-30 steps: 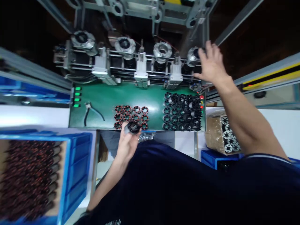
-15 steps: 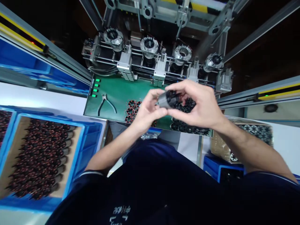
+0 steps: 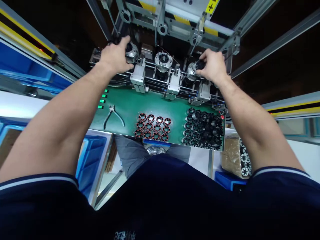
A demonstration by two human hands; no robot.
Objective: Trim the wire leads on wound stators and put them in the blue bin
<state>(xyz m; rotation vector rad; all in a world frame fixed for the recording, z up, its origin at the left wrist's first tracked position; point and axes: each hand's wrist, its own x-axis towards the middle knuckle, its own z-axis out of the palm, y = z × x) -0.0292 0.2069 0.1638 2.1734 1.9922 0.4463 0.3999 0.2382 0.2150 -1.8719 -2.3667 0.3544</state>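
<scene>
Closest in, a dark blue shirt (image 3: 160, 193) with pale edging on both sleeves, over grey trousers (image 3: 130, 153) at the near side of the table. Off to the left, a blue crate (image 3: 93, 158), partly behind the left arm; off to the right, a blue bin (image 3: 225, 177), and just past it a cardboard box (image 3: 230, 151) with white rings (image 3: 243, 157) inside. Farther in, a green table (image 3: 125, 100): dark rings (image 3: 205, 123) packed close together at the right end, beside a red button (image 3: 222, 117); copper-wound rings (image 3: 151, 115) near the front edge, in three rows of four; pliers (image 3: 112, 109) to the left of these, handles spread toward the near edge; small green lights (image 3: 102, 100) at the left end. Beyond the table, pale blocks (image 3: 138, 78) among metal rods, then metal cups in a line. Over the leftmost cup (image 3: 132, 55), the left hand (image 3: 113, 58), thumb and forefinger wide apart; cannot tell whether touching. Next along, the middle cup (image 3: 163, 68), dark in the centre. At the right-hand cup (image 3: 191, 70), a dark core (image 3: 200, 64) between thumb and curled fingers of the right hand (image 3: 213, 65); cannot tell how deeply seated. Farthest, a beam (image 3: 182, 20) with black and yellow stripes.
</scene>
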